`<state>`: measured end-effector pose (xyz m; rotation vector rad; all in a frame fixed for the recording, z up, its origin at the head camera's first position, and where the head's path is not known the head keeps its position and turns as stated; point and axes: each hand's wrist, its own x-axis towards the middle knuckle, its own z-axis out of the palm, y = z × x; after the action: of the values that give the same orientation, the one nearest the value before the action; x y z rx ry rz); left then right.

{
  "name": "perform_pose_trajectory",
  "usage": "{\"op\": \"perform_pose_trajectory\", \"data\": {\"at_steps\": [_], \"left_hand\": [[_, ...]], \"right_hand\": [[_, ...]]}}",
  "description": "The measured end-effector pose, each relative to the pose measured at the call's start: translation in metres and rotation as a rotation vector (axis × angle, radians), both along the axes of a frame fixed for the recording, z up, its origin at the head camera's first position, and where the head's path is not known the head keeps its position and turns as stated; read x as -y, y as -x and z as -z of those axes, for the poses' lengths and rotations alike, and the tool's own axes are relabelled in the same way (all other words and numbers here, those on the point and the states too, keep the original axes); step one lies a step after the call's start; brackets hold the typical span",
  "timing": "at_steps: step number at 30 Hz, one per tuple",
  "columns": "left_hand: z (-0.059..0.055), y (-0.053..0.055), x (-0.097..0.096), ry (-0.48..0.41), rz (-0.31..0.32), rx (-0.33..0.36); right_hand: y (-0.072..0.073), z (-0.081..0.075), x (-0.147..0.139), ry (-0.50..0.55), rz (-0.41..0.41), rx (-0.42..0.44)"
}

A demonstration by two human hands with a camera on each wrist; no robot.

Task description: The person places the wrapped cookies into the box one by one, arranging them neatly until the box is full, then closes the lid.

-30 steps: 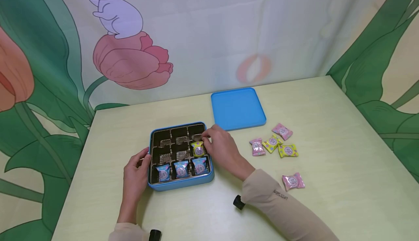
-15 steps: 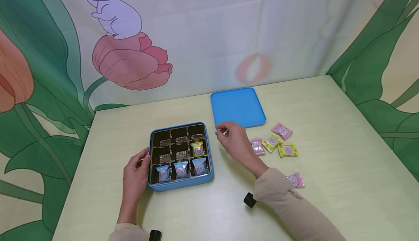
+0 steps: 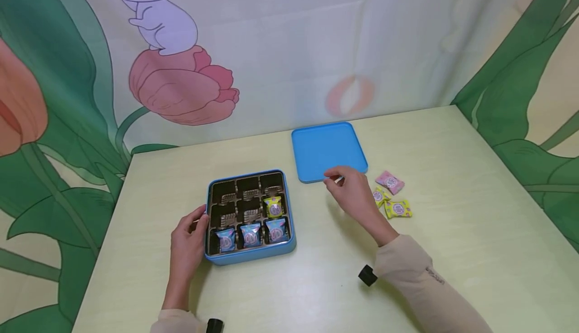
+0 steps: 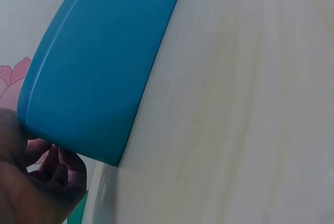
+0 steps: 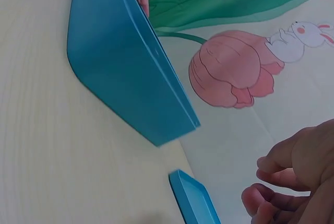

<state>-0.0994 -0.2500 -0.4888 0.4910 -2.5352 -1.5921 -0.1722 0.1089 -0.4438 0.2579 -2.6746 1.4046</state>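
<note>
A blue tin (image 3: 253,257) with a dark compartmented insert stands left of centre in the head view. Its near row holds three blue wrapped candies (image 3: 251,235); a yellow candy (image 3: 273,206) lies in the middle row's right compartment. At the tin's left wall, my left hand (image 3: 189,237) rests with its fingertips against the side, fingers loosely bent in the left wrist view. To the right of the tin, above the table, is my right hand (image 3: 353,193), thumb and fingers loosely curved and apart, holding nothing. A loose yellow candy (image 3: 398,208) lies just beyond it.
Behind the right hand lies the blue lid (image 3: 327,149). A pink candy (image 3: 390,182) and another yellow candy (image 3: 380,197) are beside the right hand, which partly covers the latter. The table (image 3: 316,282) meets a printed curtain (image 3: 280,61) at its back edge.
My right hand has left the tin's right edge and moved right across the table toward the loose candies. Two pink candies are now hidden by the right hand and sleeve. The left hand stays put.
</note>
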Motion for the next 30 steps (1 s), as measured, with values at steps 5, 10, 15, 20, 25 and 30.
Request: {"op": "perform_pose_trajectory", "data": {"at_steps": [5, 10, 15, 20, 25, 30], "left_hand": [[-0.001, 0.001, 0.000, 0.003, 0.002, 0.002], [-0.001, 0.001, 0.000, -0.007, 0.000, 0.007], [-0.001, 0.002, -0.001, -0.010, 0.003, -0.003], [-0.002, 0.002, -0.001, -0.009, 0.007, 0.002], [0.000, 0.001, 0.000, 0.004, 0.001, 0.015], [0.002, 0.001, -0.001, 0.008, -0.006, 0.016]], "right_hand": [[0.002, 0.000, -0.021, -0.010, 0.036, 0.024], [0.003, -0.001, -0.038, -0.025, 0.054, 0.041], [0.001, -0.002, -0.059, -0.051, 0.070, 0.049], [-0.004, -0.001, -0.082, -0.094, 0.096, 0.098], [-0.011, 0.003, -0.101, -0.129, 0.126, 0.139], [-0.016, 0.007, -0.115, -0.150, 0.143, 0.170]]}}
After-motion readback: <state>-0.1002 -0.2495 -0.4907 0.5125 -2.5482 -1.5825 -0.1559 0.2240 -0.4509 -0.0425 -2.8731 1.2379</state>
